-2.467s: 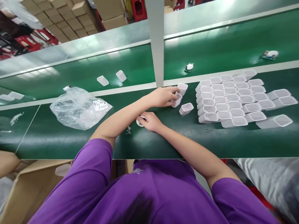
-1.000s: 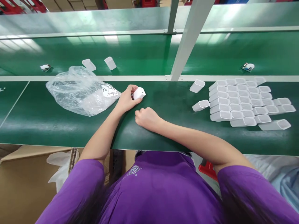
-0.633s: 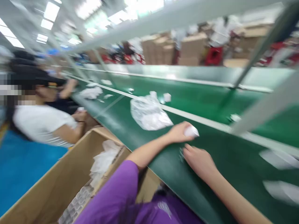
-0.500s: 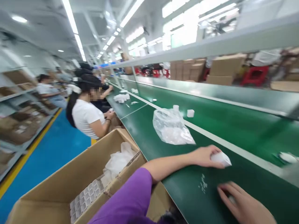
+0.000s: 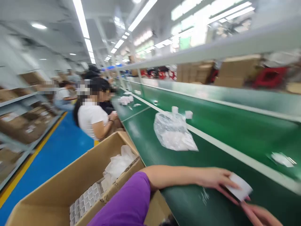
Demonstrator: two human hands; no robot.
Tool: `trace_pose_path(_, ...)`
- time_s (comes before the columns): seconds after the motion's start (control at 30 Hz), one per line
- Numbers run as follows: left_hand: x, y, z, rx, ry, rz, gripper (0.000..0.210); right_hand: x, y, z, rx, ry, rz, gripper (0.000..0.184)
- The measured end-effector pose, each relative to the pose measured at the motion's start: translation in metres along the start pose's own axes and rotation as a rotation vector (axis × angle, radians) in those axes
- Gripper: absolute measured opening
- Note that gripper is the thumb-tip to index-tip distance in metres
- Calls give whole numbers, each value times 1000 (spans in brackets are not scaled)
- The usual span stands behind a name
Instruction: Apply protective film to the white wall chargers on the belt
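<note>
A small white box [image 5: 241,187] is held above the green worktop, with my left hand [image 5: 227,182] closed around its near side. From the lower right, my right hand [image 5: 260,213] reaches in, its fingertips pinched at the box's lower edge. Motion blurs those fingers in part. Under my left forearm, a few thin pale scraps or marks [image 5: 204,196] show on the worktop. Farther up the table lies a clear plastic bag [image 5: 175,135] with whitish pieces inside.
Two small white boxes [image 5: 188,115] stand behind the bag. An open carton [image 5: 58,175], left of my arm, holds a celled tray [image 5: 86,199] and white wrapping [image 5: 118,161]. A co-worker [image 5: 92,116] sits farther along the green table [image 5: 138,135]. A shelf rail [image 5: 211,47] runs overhead.
My left hand has moved right and nearer with the white box, which is now tilted. My right hand has come up to meet it. The camera view has shifted slightly.
</note>
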State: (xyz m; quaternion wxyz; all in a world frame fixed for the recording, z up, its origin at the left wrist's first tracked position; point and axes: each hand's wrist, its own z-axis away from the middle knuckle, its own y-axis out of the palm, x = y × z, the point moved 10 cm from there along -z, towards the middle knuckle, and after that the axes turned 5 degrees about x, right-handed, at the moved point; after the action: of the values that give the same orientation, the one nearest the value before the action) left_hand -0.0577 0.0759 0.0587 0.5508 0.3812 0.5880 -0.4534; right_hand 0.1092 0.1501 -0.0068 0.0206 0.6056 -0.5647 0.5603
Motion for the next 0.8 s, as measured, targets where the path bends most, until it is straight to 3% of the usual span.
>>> trace_pose_path(0.1, 35, 34, 4, 265, -133, 97, 58, 2, -10, 38, -11, 291, -76, 34)
trace_pose_path(0.2, 81, 73, -13, 511, -303, 216, 59, -1, -23, 38, -159, 321, -227, 33)
trace_pose_path(0.27, 101, 90, -23, 590, -362, 244, 59, -9, -32, 33, -242, 277, -264, 27)
trace_pose_path(0.47, 106, 94, -20, 647, -357, 133, 56, 1, -43, 41, -385, 141, -290, 14)
trace_pose_path(0.8, 91, 95, -19, 662, -108, -50, 51, 12, -49, 45, -434, 74, -139, 16)
